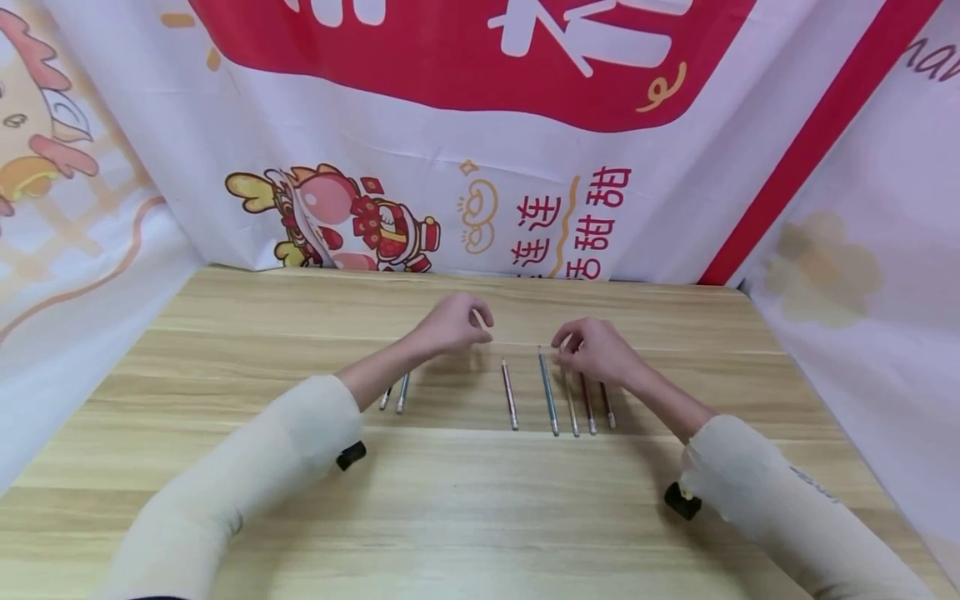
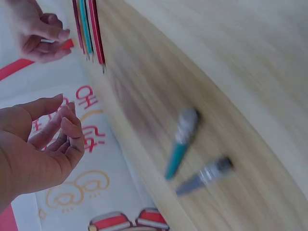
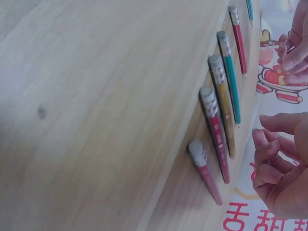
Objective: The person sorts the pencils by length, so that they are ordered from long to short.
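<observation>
My left hand (image 1: 453, 323) hovers over the table with its fingers loosely bent and nothing between them. In the head view, a teal pencil (image 1: 403, 393) and a dark pencil (image 1: 386, 398) lie by the left forearm. My right hand (image 1: 598, 350) is above the far ends of the right-hand pencils, fingers relaxed and thumb apart from them in the right wrist view. Below it, side by side, lie a blue-green pencil (image 1: 549, 392), a yellow pencil (image 3: 224, 101), a red pencil (image 3: 215, 134) and a dark red pencil (image 3: 206, 173). Between the hands lies a single red pencil (image 1: 509, 393).
The pencils' eraser ends point toward me on the wooden table (image 1: 465, 508). A printed white and red cloth (image 1: 450, 142) hangs along the table's far edge, with more cloth at both sides. Small black objects (image 1: 351, 455) show at the cuffs.
</observation>
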`<state>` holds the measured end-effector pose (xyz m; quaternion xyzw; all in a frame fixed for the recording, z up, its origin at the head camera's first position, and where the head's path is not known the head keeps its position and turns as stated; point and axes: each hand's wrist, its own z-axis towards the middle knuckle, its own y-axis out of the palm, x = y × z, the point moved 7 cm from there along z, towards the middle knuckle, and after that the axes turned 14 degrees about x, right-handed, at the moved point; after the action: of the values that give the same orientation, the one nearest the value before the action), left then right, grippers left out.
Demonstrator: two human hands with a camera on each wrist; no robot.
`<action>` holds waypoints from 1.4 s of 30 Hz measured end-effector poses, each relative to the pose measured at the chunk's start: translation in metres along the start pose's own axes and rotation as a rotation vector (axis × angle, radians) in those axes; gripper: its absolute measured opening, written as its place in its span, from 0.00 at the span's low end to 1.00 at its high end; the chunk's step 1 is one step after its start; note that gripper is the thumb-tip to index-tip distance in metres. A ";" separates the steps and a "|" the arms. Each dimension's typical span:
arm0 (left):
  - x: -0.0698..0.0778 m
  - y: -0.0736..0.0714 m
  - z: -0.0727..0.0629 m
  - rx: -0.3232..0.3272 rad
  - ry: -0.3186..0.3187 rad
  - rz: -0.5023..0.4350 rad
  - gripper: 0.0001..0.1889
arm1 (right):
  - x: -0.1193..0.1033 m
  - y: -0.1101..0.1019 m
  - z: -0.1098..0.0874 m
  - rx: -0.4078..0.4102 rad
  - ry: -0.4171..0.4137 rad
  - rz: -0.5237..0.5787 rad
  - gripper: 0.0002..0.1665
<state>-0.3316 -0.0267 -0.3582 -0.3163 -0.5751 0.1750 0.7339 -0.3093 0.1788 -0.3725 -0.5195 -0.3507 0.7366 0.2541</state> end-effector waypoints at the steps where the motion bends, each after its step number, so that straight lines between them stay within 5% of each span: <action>1: -0.002 -0.004 -0.001 0.006 0.004 0.006 0.11 | -0.002 0.000 0.000 0.003 -0.005 0.000 0.10; 19: -0.037 -0.046 -0.024 0.043 -0.042 0.063 0.11 | -0.029 0.027 0.002 -0.036 -0.042 0.068 0.11; 35: -0.061 -0.063 -0.043 0.034 -0.062 0.145 0.10 | -0.047 0.055 0.000 -0.149 -0.063 0.055 0.12; 42: -0.070 -0.060 -0.047 -0.006 -0.066 0.160 0.07 | -0.052 0.065 0.000 -0.184 -0.071 0.025 0.08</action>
<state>-0.3124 -0.1266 -0.3763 -0.3575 -0.5722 0.2419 0.6973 -0.2929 0.0996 -0.3922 -0.5187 -0.4193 0.7221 0.1836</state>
